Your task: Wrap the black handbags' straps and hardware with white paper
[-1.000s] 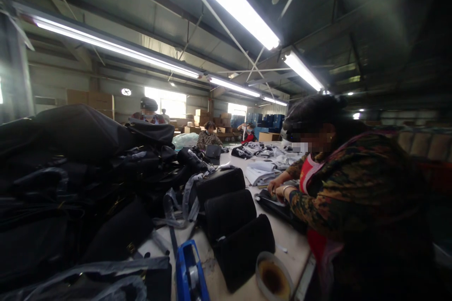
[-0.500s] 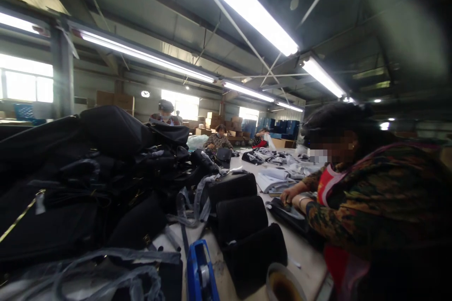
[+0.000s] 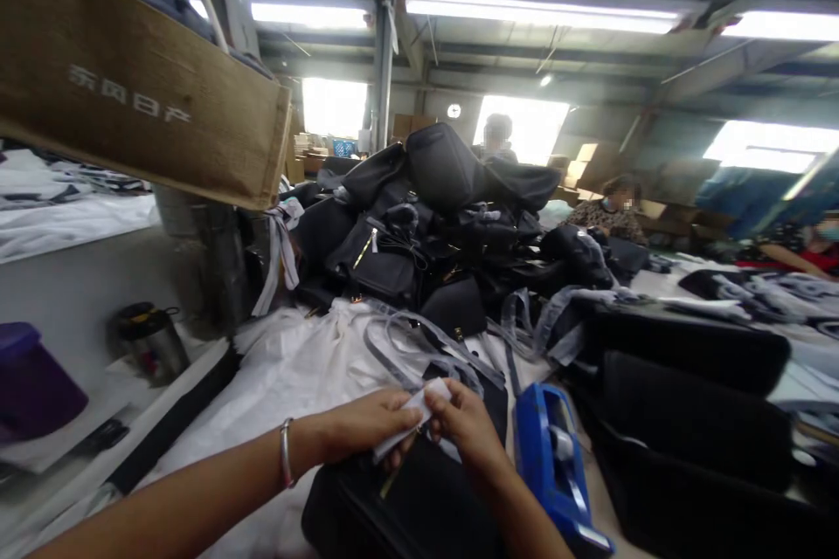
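Close in front of me, my left hand (image 3: 367, 424) and my right hand (image 3: 467, 426) are closed on one piece of white wrapping paper (image 3: 386, 447), thumbs on top and pinching. The paper lies over a black bag (image 3: 367, 507), where a narrow gold-coloured metal part (image 3: 397, 473) shows just below my fingers. What the paper covers is hidden. A clear-wrapped strap (image 3: 399, 341) loops behind my hands. Beside my right forearm stands a blue tape dispenser (image 3: 530, 445).
A high heap of black bags (image 3: 439, 166) rises ahead. More black bags (image 3: 695, 419) line up at right. White sheeting (image 3: 281, 367) covers the table at left, near a steel flask (image 3: 148, 345) and a purple container (image 3: 32, 384). A cardboard box (image 3: 150, 87) juts in above. Co-workers (image 3: 609, 205) are farther back.
My view has swung left and down. Both my hands are now in sight, holding white paper over a black bag; the co-worker at the near right has left the view.
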`<state>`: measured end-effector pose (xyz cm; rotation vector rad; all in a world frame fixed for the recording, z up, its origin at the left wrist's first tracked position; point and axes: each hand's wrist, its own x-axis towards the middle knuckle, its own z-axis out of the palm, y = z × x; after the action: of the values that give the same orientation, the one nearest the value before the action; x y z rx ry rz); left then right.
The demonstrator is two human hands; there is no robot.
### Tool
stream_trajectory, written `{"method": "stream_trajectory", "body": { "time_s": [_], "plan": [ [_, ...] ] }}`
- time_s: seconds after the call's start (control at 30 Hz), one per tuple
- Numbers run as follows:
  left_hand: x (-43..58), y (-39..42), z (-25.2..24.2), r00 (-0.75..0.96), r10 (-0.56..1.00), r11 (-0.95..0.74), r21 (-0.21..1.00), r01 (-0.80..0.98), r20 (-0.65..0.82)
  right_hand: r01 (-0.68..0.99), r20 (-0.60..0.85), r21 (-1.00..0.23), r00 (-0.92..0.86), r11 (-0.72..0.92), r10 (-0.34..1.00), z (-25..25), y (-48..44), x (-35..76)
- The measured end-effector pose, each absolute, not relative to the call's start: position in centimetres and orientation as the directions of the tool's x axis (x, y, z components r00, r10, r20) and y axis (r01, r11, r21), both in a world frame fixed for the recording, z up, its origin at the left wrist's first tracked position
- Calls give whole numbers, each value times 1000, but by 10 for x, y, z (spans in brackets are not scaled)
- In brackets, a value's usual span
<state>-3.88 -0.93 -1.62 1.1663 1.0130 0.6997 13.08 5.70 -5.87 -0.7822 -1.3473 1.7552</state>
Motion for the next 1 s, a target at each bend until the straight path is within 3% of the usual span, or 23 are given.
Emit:
{"method": "stream_trajectory", "body": {
  "time_s": [0.33, 0.47, 0.63, 0.83, 1.0],
  "plan": [
    [-52, -13, -15, 492, 807, 482, 847, -225, -328, -326, -6, -914, -586, -242, 810, -56, 37, 133],
    [-53, -11, -22, 496, 800, 500, 831, -242, -337, -258, -2, -951, -545, -170, 839, -59, 28, 126],
    [-55, -14, -24, 473, 816, 473, 855, -214, -333, -252, -59, -948, -463, -195, 885, -55, 22, 110],
    [-54, -18, -19, 501, 834, 353, 921, -166, -229, -255, -83, -945, -419, -205, 904, -53, 25, 101],
    [-53, -15, -22, 486, 836, 386, 903, -189, -255, -211, -77, -963, -382, -168, 921, -54, 33, 99]
  ]
}}
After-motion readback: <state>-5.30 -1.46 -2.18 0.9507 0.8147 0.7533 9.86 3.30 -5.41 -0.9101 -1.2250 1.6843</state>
